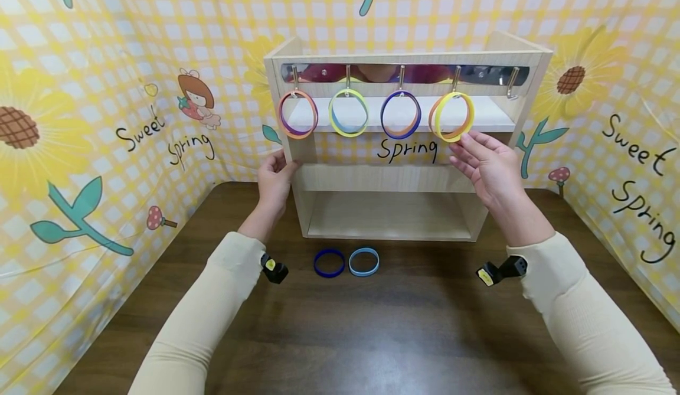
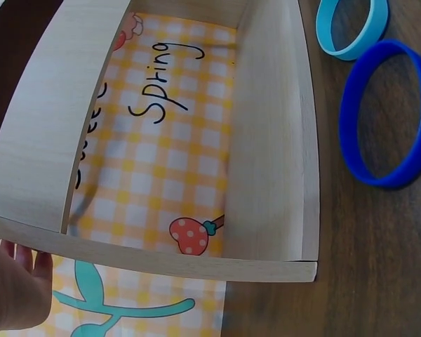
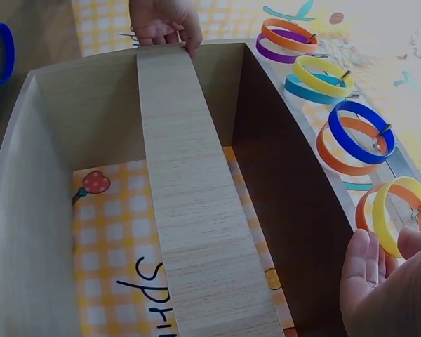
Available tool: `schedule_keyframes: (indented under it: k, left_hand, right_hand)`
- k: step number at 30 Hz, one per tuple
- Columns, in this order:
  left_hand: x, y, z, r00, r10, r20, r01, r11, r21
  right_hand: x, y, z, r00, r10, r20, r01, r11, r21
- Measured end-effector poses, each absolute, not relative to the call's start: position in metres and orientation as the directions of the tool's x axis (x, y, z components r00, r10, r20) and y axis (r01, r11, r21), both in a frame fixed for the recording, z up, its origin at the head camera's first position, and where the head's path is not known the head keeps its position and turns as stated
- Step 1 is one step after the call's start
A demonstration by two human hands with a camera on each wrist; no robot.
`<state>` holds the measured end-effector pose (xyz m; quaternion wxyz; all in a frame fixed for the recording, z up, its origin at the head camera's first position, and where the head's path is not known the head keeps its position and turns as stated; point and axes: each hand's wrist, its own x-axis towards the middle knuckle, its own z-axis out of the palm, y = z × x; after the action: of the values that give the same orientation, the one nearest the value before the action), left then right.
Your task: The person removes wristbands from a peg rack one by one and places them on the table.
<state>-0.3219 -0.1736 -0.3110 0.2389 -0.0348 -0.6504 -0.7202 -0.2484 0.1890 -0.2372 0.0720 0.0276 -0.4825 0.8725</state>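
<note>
A small wooden shelf (image 1: 382, 178) stands on the table with a metal strip of hooks along its top. My right hand (image 1: 494, 167) pinches the lower edge of a yellow wristband (image 1: 471, 114), which hangs on the fourth hook with an orange wristband (image 3: 363, 210) behind it. At the shelf's left side, my left hand (image 1: 273, 182) grips the panel edge, thumb at the front. Pairs of wristbands hang on the other three used hooks: orange (image 3: 270, 29) with purple, yellow-green (image 1: 365, 114) with light blue, and dark blue (image 1: 383, 114) with orange.
The fifth hook (image 1: 512, 82), at the far right, holds no band. On the table (image 1: 340, 336) before the shelf lie a dark blue wristband (image 1: 329, 275) and a light blue wristband (image 1: 363, 274). A yellow checked cloth (image 1: 175, 29) surrounds the table at the back and sides.
</note>
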Motion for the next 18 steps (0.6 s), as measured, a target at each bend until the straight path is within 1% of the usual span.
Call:
schedule_keyframes:
  k: [11, 18]
  left_hand:
    - [-0.3236, -0.1760, -0.3127, -0.890, -0.277, 0.363, 0.386, -0.032, 0.922]
    - [-0.3233, -0.1764, -0.3125, -0.889, -0.274, 0.368, 0.388, -0.024, 0.921]
  right_hand:
    - [-0.2466, 0.1879, -0.2330, -0.986, 0.079, 0.144, -0.163, -0.576, -0.801]
    - [-0.2432, 0.1912, -0.2310, -0.986, 0.092, 0.137, -0.165, -0.543, -0.823]
